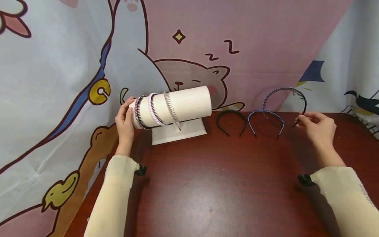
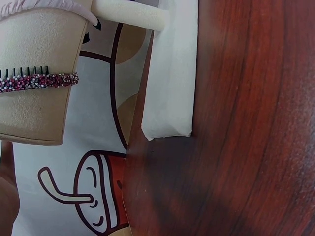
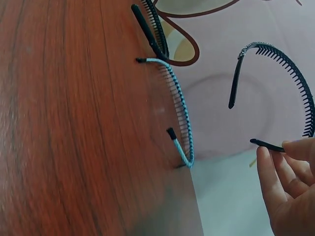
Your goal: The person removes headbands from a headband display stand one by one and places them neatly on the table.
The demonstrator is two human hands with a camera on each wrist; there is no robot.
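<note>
At the left end of a cream cylindrical headband stand [image 1: 192, 102], my left hand [image 1: 124, 120] grips the rim, with the thumb in front and the fingers partly hidden behind. Three toothed headbands circle the roll: a glittery pink-and-black headband [image 2: 49, 80] nearest the hand, a lilac headband [image 1: 152, 110] and a greyish-brown headband [image 1: 170, 108]. Over at the right, my right hand [image 1: 321, 128] pinches one tip of a dark toothed headband [image 3: 295, 73] between thumb and fingers. That headband is held up off the table, arch upward, its other tip free.
Between the stand and my right hand, a black headband [image 1: 232, 112] and a blue headband [image 1: 272, 113] rest on the brown table [image 1: 207, 184] near its back edge. A cartoon-printed cloth [image 1: 251, 26] hangs behind and along the left side. The stand's flat base [image 2: 172, 88] sits on the table.
</note>
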